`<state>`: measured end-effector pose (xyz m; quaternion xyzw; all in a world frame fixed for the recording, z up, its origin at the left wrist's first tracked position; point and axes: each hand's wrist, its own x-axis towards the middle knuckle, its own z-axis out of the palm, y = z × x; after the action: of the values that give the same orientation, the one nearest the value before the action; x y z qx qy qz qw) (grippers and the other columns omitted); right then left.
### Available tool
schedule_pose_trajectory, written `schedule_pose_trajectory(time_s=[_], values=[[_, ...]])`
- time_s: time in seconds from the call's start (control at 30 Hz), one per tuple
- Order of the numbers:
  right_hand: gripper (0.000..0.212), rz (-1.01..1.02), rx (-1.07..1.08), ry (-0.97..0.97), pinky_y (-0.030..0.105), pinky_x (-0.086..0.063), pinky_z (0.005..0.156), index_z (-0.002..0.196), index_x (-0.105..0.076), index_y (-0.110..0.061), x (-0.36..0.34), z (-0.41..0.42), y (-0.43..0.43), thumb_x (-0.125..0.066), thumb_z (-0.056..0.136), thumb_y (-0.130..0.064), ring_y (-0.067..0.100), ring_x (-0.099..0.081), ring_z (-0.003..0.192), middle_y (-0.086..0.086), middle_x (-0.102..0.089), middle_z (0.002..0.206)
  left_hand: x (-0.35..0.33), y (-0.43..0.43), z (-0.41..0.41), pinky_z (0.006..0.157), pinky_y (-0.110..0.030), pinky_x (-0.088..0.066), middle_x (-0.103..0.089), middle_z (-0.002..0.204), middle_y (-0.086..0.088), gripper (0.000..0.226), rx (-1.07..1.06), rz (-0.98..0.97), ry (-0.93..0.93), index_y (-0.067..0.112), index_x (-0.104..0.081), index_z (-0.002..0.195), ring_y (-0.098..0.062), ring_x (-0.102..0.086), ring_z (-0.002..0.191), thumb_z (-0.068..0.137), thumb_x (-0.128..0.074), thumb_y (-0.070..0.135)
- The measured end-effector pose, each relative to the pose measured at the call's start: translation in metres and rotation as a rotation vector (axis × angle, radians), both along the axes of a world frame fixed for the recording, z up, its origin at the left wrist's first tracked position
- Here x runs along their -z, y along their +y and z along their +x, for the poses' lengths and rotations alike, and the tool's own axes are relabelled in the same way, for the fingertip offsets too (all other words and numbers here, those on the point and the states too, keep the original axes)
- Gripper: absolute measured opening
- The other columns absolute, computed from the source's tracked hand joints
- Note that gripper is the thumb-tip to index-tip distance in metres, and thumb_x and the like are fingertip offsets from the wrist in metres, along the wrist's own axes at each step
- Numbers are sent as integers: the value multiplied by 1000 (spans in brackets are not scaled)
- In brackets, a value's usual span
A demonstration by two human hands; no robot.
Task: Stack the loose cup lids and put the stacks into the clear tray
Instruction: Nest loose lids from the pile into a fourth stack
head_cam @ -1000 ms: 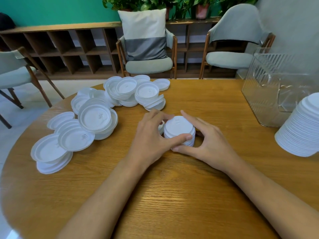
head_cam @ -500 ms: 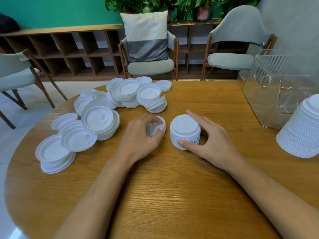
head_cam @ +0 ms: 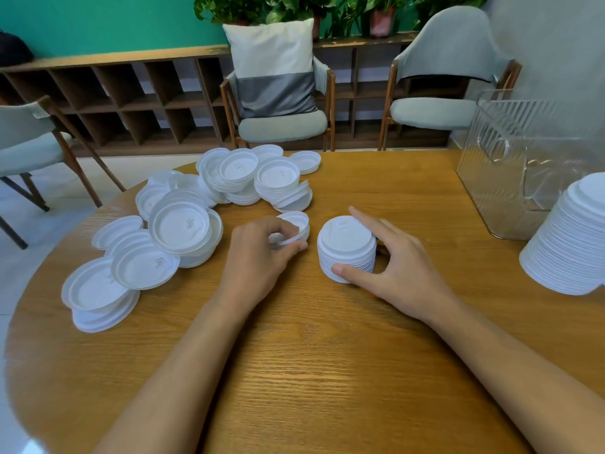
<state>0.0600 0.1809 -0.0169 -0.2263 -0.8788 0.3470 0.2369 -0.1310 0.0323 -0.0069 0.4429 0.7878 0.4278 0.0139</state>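
A short stack of white cup lids [head_cam: 346, 244] stands at the middle of the round wooden table [head_cam: 327, 371]. My right hand [head_cam: 397, 268] holds it, thumb on the near side and fingers behind it. Just to its left, my left hand [head_cam: 262, 257] pinches a single white lid [head_cam: 294, 224], tilted up off the table. Loose white lids [head_cam: 176, 227] lie scattered and overlapping across the left and far middle of the table. The clear ribbed tray [head_cam: 510, 178] sits at the far right. A tall leaning stack of lids [head_cam: 569, 237] stands at the right edge.
Three grey chairs stand around the table: one at the far left [head_cam: 29, 142], one with a cushion behind the table [head_cam: 281, 93], one at the back right [head_cam: 445, 80]. A low wooden shelf [head_cam: 131, 93] and potted plants line the green wall.
My left hand has left the short stack, moved a little left and picked up a single lid. My right hand has stayed on the stack.
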Motion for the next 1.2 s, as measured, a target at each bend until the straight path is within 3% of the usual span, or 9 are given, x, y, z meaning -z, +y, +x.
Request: schedule_pose_trajectory(time_s=[0.1,0.23,0.3,0.6,0.73,0.9,1.07,1.2], values=[[95,-8,0,-8,25,-38,111,158,-37,-45,-1,0,-1,-83,77,-59,-7,-41,131,-28,-48,140,-4,0,4,84,-4,-41,-78,95,19,16,-19,86,-124,24,-81,88,6,-67,100,79,-91,34],[95,-1,-6,1,28,-41,111,158,-37,-43,1,-1,-2,-82,76,-62,-6,-44,130,-28,-49,138,-11,-2,6,100,-27,-50,-78,100,18,14,24,182,-255,26,-81,92,2,-69,105,83,-89,31],[95,0,-10,15,23,-40,110,158,-38,-41,2,-2,-2,-81,76,-64,-10,-43,130,-29,-49,139,-11,-2,6,101,-36,-55,-78,100,15,12,47,183,-276,25,-80,96,-2,-71,105,86,-86,27],[90,0,-9,41,2,-33,98,158,-39,-41,3,-3,-1,-81,80,-59,-20,-39,126,-34,-49,134,-12,0,10,83,-44,-62,-76,109,5,25,55,320,-281,21,-64,126,-13,-72,101,103,-68,31],[94,-18,-28,46,18,-38,109,159,-30,-49,1,-3,-2,-82,81,-56,-23,-36,129,-38,-44,141,-18,0,15,73,-35,-61,-77,107,-1,28,87,372,-397,21,-66,132,-15,-70,77,106,-63,28],[103,-33,-74,24,7,-36,101,156,-15,-62,-1,-2,-4,-84,80,-54,-22,-43,125,-57,-42,122,-18,1,17,65,-29,-54,-78,110,2,27,115,311,-545,23,-74,128,-15,-57,65,104,-65,30],[97,19,-142,56,9,-34,110,159,-21,-55,-3,-3,-8,-83,84,-51,-17,-36,138,-36,-38,152,-7,7,21,74,-23,-48,-76,106,11,19,115,197,-369,33,-80,116,-4,-61,79,100,-69,35],[86,51,-150,59,0,-28,102,159,-36,-41,-1,-3,-9,-81,85,-49,-18,-39,133,-29,-46,144,-5,7,28,76,-16,-47,-73,107,11,23,100,135,-222,36,-78,120,-6,-66,94,97,-73,38]])
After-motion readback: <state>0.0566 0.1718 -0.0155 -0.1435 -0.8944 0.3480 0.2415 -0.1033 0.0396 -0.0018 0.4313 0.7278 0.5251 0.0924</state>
